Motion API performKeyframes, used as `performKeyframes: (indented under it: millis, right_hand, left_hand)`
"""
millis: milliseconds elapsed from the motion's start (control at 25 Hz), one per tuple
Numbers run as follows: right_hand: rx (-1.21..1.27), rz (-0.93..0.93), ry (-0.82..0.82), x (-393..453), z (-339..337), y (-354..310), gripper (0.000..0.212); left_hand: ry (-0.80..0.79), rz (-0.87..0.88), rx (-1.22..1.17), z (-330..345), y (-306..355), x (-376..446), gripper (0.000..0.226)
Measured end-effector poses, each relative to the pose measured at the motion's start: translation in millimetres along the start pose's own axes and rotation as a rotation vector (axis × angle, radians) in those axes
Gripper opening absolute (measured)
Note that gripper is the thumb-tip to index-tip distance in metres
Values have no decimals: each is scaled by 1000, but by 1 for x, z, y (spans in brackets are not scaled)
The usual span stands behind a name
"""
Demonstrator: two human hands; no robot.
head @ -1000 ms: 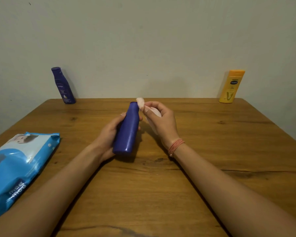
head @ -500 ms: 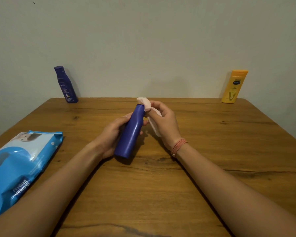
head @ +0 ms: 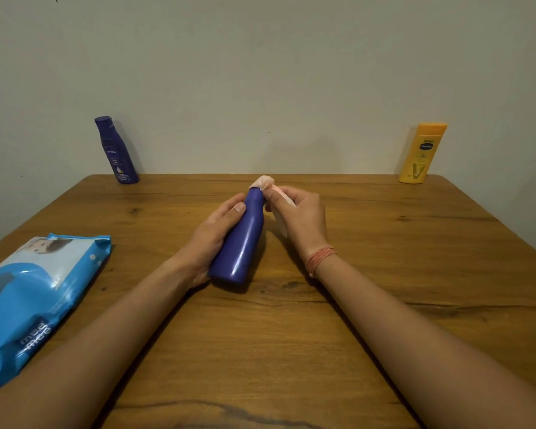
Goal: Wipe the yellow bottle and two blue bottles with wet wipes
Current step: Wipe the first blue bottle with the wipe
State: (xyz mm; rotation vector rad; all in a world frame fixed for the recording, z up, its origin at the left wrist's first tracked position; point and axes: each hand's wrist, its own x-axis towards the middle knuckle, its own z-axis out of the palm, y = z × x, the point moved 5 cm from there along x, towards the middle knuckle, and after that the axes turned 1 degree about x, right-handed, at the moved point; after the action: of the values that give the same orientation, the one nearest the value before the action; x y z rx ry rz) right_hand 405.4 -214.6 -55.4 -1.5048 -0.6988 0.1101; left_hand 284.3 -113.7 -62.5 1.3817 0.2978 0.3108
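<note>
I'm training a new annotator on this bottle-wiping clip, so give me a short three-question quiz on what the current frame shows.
1. True or false: the left hand grips the blue bottle being wiped.
2. Where does the right hand press the wet wipe?
A. on the bottle's base
B. at the bottle's top end
C. on the wipes pack
3. Fill in: the yellow bottle stands at the table's far ____ corner.

Key
1. True.
2. B. The wipe is bunched over the top end.
3. Right; the other blue bottle stands at the far left.
</note>
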Motion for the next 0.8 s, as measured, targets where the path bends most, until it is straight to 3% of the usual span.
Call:
performKeyframes:
  millis: [80, 160, 280, 400, 520, 680, 800]
  right_hand:
    - [13, 65, 13, 1, -1, 5, 23]
    - [-5, 42, -89, -2, 7, 4, 31]
    - [-162, -138, -139, -8, 16, -7, 44]
    - [-350, -418, -85, -14, 16, -22, 24]
    - [-404, -583, -71, -21, 19, -33, 19]
    - [-340, -517, -12, -16, 12, -31, 21]
    - [-375, -401, -53, -10, 9, -21, 20]
  left_hand:
    - [44, 32, -76, -4, 1, 3, 42]
    - [52, 31, -51, -9, 2, 3, 42]
    - [89, 63, 85, -12, 3, 5, 43]
    - [198, 130, 202, -18, 6, 7, 38]
    - [140, 135, 278, -19, 5, 7, 35]
    - [114, 210, 271, -14, 10, 4, 28]
    - [147, 200, 156, -17, 11, 5, 42]
